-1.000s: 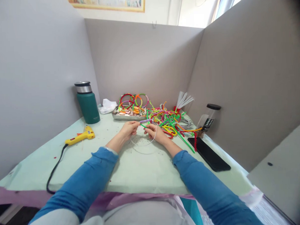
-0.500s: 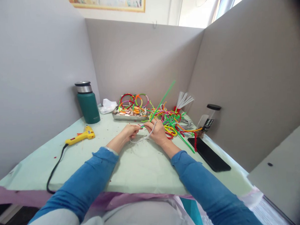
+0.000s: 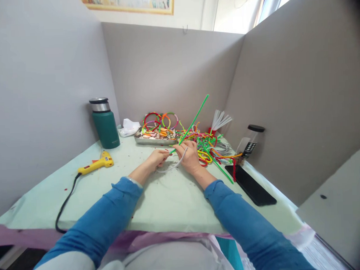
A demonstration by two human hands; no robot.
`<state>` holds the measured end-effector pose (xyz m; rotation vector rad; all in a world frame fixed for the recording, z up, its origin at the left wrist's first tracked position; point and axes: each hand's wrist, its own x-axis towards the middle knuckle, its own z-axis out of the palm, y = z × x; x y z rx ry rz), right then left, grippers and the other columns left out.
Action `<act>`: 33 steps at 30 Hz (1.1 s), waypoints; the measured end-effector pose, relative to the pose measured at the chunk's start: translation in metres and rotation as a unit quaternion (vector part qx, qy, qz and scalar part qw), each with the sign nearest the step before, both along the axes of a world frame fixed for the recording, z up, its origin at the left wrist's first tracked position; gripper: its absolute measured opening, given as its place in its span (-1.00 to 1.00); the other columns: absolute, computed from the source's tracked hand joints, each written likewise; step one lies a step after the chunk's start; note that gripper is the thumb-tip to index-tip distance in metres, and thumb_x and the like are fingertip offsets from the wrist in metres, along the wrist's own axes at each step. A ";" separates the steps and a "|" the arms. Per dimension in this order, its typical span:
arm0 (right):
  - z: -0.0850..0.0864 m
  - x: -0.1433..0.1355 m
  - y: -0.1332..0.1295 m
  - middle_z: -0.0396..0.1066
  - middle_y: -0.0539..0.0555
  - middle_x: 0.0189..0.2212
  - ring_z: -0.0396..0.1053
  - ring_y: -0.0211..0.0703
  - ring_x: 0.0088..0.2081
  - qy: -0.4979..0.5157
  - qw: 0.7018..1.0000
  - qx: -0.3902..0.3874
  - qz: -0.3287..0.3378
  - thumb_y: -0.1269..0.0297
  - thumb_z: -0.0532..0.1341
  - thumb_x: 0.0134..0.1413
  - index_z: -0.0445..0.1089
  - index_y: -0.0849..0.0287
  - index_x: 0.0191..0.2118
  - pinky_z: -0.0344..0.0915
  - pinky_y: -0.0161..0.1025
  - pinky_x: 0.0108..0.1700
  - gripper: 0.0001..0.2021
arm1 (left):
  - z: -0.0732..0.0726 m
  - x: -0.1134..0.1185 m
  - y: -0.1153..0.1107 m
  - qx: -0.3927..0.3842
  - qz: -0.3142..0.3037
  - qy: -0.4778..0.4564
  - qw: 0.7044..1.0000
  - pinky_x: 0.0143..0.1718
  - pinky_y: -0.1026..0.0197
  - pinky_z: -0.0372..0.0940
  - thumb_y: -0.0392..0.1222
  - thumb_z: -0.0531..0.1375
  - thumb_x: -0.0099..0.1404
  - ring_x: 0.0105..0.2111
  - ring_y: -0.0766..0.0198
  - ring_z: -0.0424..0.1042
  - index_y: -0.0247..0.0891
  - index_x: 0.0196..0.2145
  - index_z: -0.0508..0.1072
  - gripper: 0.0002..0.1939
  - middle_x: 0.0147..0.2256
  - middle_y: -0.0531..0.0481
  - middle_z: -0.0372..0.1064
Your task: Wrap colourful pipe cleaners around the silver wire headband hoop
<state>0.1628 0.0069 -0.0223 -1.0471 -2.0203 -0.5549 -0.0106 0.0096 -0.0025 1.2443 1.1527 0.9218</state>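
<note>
My left hand point(image 3: 156, 158) is closed in a pinch at the lower end of a green pipe cleaner point(image 3: 195, 120), where it meets a thin white cord point(image 3: 175, 165). My right hand point(image 3: 189, 156) sits just to the right, its fingers closed around the green pipe cleaner. The long free end of the pipe cleaner slants up and to the right. Below both hands the white cord bows in a loose loop, running up over the right hand. Fingers hide the exact spot where cord and pipe cleaner join.
A pile of coloured pipe cleaners point(image 3: 208, 142) lies beyond my right hand. Behind the hands stands a metal tray point(image 3: 155, 141) with coloured rings point(image 3: 151, 120). A yellow glue gun point(image 3: 96, 164) and green bottle point(image 3: 105, 127) are left; a black phone point(image 3: 252, 187) and clear bottle point(image 3: 251, 142) right.
The green pipe cleaner has shifted slightly down and left, its lower end now reaching my left fingertips. My right fingers have moved a little; the arms are nearly unchanged.
</note>
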 end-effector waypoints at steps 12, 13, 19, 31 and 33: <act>-0.004 -0.008 0.005 0.47 0.16 -0.30 0.22 -0.01 -0.14 -0.051 0.998 0.015 0.033 0.31 0.02 0.27 0.35 0.12 0.12 -0.05 -0.02 0.03 -0.64 | -0.016 0.003 0.002 0.136 -0.025 0.161 0.977 -0.67 0.31 -0.22 0.03 0.31 0.01 -0.73 0.51 -0.13 -0.28 -0.58 0.30 -0.64 -0.73 0.24 -0.14; -0.004 -0.008 0.005 0.47 0.18 -0.27 0.22 -0.01 -0.13 -0.048 0.998 0.014 0.036 0.31 0.02 0.27 0.31 0.15 0.15 -0.04 -0.03 0.03 -0.63 | -0.016 0.004 0.002 0.131 -0.026 0.150 0.980 -0.68 0.32 -0.22 0.03 0.30 0.04 -0.73 0.51 -0.13 -0.28 -0.60 0.27 -0.63 -0.73 0.24 -0.13; 0.000 -0.006 -0.001 0.31 0.23 0.08 0.12 0.05 0.08 0.011 0.998 0.042 0.036 0.32 0.03 0.23 0.26 0.22 0.16 -0.07 0.00 0.13 -0.60 | -0.008 0.004 0.001 0.059 0.002 0.040 0.997 -0.74 0.35 -0.27 -0.13 0.22 0.18 -0.76 0.55 -0.12 -0.30 -0.47 0.30 -0.78 -0.61 0.13 0.19; -0.011 -0.004 0.004 0.47 0.14 -0.32 0.36 -0.11 -0.26 0.035 0.993 -0.109 0.015 0.24 0.04 0.26 0.46 0.19 -0.26 0.17 -0.22 -0.21 -0.73 | -0.008 0.002 0.005 0.057 -0.003 -0.037 0.998 -0.77 0.40 -0.11 -0.30 0.23 0.16 -0.74 0.53 0.06 -0.34 -0.36 0.31 -0.87 -0.49 -0.01 0.41; -0.014 -0.003 0.004 0.47 0.12 -0.33 0.37 -0.15 -0.29 0.043 0.991 -0.125 0.033 0.26 0.04 0.27 0.46 0.18 -0.29 0.17 -0.26 -0.26 -0.74 | -0.010 0.001 0.005 0.069 -0.012 -0.021 0.997 -0.75 0.39 0.00 -0.30 0.26 0.11 -0.71 0.48 0.16 -0.33 -0.35 0.32 -0.83 -0.47 -0.03 0.43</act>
